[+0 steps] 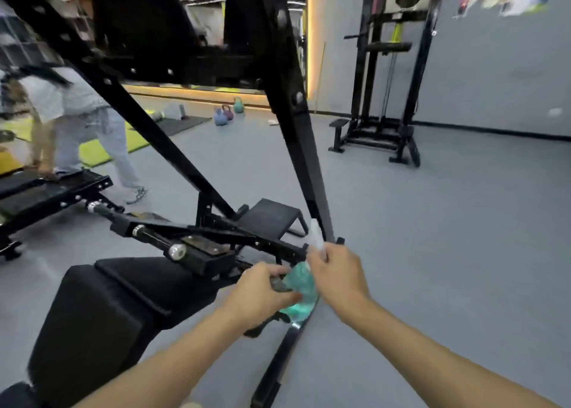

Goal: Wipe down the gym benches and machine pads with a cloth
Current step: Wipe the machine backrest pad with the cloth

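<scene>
Grey gym floor (pixel 448 253) with a grey wall behind; a black machine frame (pixel 296 135) rises in two slanted beams from the floor to the top edge of the view.

A black padded bench (pixel 123 299) occupies the lower left, its far end meeting the base of the frame.

Both hands are held over the floor, just off the right edge of the bench, close together and almost touching.

The left hand (pixel 262 287) has its fingers curled round a teal translucent item (pixel 301 293) with a dark part at its top; blur prevents telling whether it is a bottle or a bundle.

The right hand (pixel 336 271), fingers curled, pinches a white cloth (pixel 318 237), whose free end stands up above the knuckles, beside the foot of the right beam. The teal item lies between the two hands.

A low black footplate (pixel 275 216) stands on the floor beyond the hands.

At the left edge another person (pixel 80 114) in light clothing bends over a second black bench (pixel 46 188).

Three kettlebells (pixel 227 114) sit near a green mat (pixel 99 151) at the far wall, and a black cable station (pixel 386 98) stands at the right wall.
</scene>
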